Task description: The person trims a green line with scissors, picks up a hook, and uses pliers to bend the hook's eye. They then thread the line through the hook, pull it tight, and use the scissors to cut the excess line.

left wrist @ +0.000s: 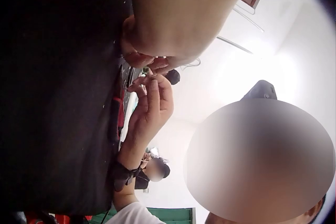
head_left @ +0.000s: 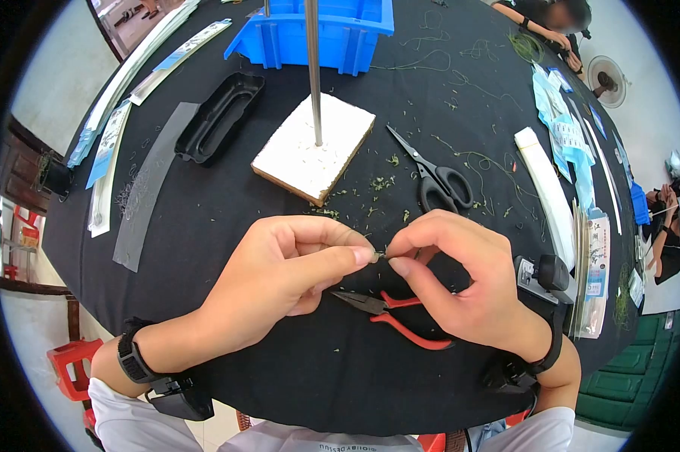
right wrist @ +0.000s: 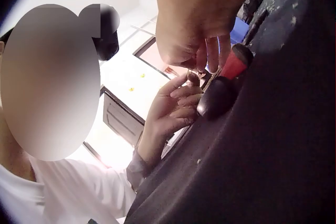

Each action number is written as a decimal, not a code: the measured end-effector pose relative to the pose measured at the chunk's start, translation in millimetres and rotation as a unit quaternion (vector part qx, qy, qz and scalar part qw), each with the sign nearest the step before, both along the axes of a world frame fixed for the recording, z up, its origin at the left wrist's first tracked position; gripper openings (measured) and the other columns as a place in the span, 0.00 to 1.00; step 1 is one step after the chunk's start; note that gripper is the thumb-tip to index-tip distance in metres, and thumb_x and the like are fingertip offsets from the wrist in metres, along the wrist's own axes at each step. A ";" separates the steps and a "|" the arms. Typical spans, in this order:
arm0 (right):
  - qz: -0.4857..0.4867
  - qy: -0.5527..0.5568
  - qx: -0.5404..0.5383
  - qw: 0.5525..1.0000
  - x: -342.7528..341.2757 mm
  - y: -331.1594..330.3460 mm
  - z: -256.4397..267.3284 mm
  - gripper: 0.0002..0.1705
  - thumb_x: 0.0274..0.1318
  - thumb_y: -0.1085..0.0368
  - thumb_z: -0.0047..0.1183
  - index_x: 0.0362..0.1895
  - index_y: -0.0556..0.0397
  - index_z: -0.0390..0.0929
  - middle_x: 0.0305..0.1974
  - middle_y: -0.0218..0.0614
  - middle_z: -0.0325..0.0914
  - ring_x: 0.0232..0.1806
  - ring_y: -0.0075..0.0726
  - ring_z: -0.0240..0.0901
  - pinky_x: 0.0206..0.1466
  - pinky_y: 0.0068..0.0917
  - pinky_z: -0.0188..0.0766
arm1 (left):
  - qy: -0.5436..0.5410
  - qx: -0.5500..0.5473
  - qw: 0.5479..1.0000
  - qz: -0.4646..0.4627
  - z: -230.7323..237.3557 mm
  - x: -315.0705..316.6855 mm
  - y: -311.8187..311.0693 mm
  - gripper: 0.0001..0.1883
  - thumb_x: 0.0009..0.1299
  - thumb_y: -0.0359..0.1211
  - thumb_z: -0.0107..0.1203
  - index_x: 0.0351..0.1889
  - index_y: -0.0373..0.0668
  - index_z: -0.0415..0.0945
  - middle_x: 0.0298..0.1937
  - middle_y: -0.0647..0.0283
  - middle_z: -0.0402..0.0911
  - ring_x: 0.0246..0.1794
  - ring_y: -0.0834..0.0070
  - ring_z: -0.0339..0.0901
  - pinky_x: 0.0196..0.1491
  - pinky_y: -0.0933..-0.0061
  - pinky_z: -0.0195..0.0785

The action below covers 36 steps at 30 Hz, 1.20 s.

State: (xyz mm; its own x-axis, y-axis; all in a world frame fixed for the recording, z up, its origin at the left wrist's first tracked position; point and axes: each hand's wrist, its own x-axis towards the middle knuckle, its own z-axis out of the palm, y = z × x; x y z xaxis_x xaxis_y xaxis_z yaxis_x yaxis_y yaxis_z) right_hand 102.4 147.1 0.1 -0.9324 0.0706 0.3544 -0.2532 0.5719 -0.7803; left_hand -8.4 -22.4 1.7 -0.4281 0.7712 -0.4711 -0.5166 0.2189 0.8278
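Note:
My left hand and my right hand meet fingertip to fingertip low over the black cloth. Thumb and forefinger of each pinch a tiny greenish piece, mostly hidden by the fingers; I cannot tell its kind. In the right wrist view the left hand faces the right one across a small gap. Red-handled pliers lie just below the hands. Black scissors rest beyond the right hand, near green clippings.
A white-topped block with an upright metal rod stands ahead, a blue bin behind it. Left are a black tray and a grey strip with small bits. Packets and green thread lie right.

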 end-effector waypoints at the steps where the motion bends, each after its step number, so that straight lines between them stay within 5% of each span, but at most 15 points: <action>1: -0.001 -0.004 -0.009 1.000 0.2 -0.7 -0.5 0.06 0.46 0.78 0.55 0.32 0.58 0.74 0.27 0.35 0.74 0.27 0.30 0.75 0.28 0.22 0.71 | -0.001 0.003 1.000 0.003 0.2 0.2 0.1 0.07 0.64 0.30 0.56 0.35 0.35 0.77 0.20 0.74 0.67 0.17 0.91 0.58 0.16 0.87 0.46; 8: -0.020 -0.034 -0.053 0.998 2.9 -4.1 0.2 0.05 0.48 0.77 0.55 0.32 0.59 0.76 0.28 0.36 0.77 0.27 0.25 0.76 0.27 0.18 0.72 | 0.064 0.006 0.998 0.013 2.2 2.9 1.1 0.07 0.63 0.29 0.57 0.35 0.35 0.77 0.22 0.71 0.72 0.15 0.92 0.59 0.16 0.87 0.45; 17: -0.027 -0.175 -0.316 0.932 6.4 -5.3 4.5 0.05 0.53 0.74 0.52 0.36 0.60 0.77 0.32 0.32 0.78 0.33 0.20 0.74 0.32 0.17 0.74 | 0.184 0.054 0.981 0.009 4.0 7.6 1.8 0.07 0.63 0.28 0.58 0.36 0.33 0.77 0.24 0.70 0.75 0.18 0.91 0.63 0.20 0.88 0.51; 29: -0.015 -0.114 -0.225 0.968 5.3 -5.1 1.2 0.04 0.52 0.74 0.54 0.33 0.60 0.77 0.29 0.32 0.78 0.31 0.19 0.74 0.32 0.18 0.73 | 0.256 0.045 0.966 -0.004 -2.2 9.5 -0.2 0.07 0.63 0.26 0.58 0.37 0.33 0.77 0.28 0.67 0.78 0.25 0.91 0.69 0.27 0.89 0.59; 36: -0.047 -0.155 -0.276 0.947 4.8 -6.6 4.0 0.03 0.51 0.75 0.53 0.33 0.60 0.77 0.28 0.33 0.77 0.31 0.19 0.74 0.32 0.18 0.73 | 0.331 0.017 0.943 -0.018 -2.1 10.9 -0.4 0.06 0.64 0.26 0.57 0.37 0.33 0.77 0.29 0.67 0.79 0.25 0.92 0.69 0.26 0.89 0.60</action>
